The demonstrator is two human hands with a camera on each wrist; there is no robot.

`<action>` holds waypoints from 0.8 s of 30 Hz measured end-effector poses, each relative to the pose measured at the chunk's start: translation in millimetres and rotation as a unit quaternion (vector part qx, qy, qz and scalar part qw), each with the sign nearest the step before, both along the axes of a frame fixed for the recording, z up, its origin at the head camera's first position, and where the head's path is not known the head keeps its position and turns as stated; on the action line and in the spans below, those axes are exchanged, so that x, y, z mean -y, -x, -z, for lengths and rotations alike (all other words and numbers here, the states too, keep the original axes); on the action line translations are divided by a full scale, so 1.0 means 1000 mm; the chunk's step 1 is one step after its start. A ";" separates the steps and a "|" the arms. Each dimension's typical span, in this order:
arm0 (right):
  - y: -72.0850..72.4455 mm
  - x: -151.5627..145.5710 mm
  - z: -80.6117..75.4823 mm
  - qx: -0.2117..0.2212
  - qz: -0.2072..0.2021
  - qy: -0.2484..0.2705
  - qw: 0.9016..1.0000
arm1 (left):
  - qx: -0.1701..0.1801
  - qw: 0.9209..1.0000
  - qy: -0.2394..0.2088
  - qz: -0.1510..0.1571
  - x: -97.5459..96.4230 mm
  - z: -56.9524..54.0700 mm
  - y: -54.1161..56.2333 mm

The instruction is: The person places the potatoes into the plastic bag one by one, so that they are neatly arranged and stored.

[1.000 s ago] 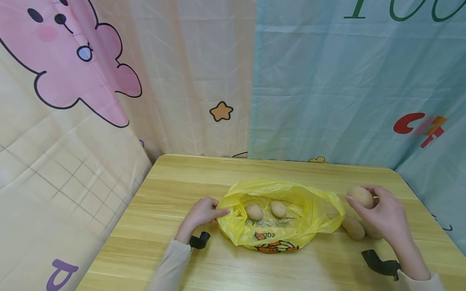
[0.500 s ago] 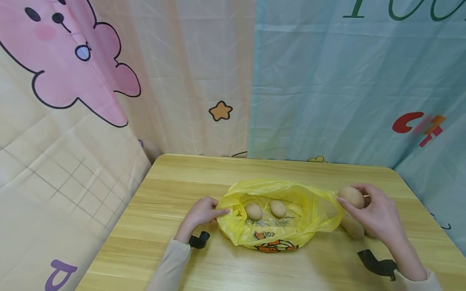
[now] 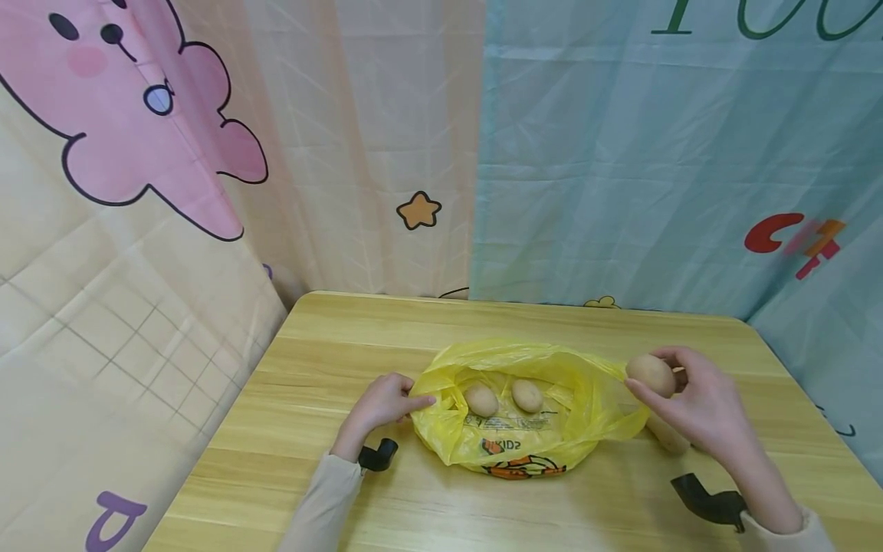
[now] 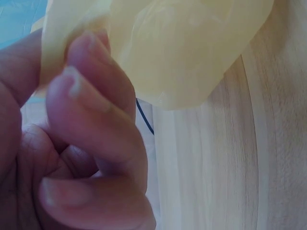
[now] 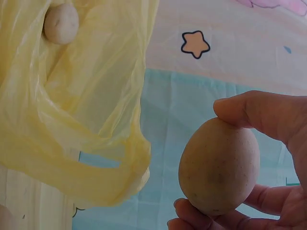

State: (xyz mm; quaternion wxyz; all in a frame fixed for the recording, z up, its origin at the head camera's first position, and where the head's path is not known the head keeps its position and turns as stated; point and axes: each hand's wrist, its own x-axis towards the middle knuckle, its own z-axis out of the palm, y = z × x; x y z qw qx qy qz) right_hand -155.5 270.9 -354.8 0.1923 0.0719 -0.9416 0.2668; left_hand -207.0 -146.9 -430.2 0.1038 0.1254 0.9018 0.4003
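Potato [image 3: 651, 375] is in your right hand [image 3: 704, 395], with your thumb on one side and your fingers curled round the other, gripping it. You have it up over the right part of the worktop [image 3: 310, 345], just beside the right end of the yellow bag [image 3: 596, 414]. The bag lies near the middle of the worktop, between the left and right edges, with its mouth wide. Inside it you can see two small potatoes [image 3: 481, 400], near each other but not touching. Your left hand [image 3: 382, 402] pinches the bag's left rim with bent fingers. A long potato [image 3: 667, 438] lies low by the bag's right end, partly hidden by your right hand. You wear a bent black piece [image 3: 378, 455] at each wrist. Past the back edge hangs a cloth [image 3: 407, 115] with an orange star [image 3: 418, 211].
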 end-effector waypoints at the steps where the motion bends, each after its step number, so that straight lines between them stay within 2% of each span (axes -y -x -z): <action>1: 0.000 0.001 0.000 -0.001 -0.004 0.000 1.000 | 0.000 1.000 0.000 0.000 0.000 0.000 0.000; 15: 0.005 0.014 0.005 -0.003 -0.041 0.006 0.999 | -0.005 1.000 0.002 -0.002 0.001 0.000 0.000; 24: 0.006 0.022 0.009 0.021 -0.057 0.014 0.998 | -0.005 1.000 0.001 -0.003 0.001 -0.001 0.000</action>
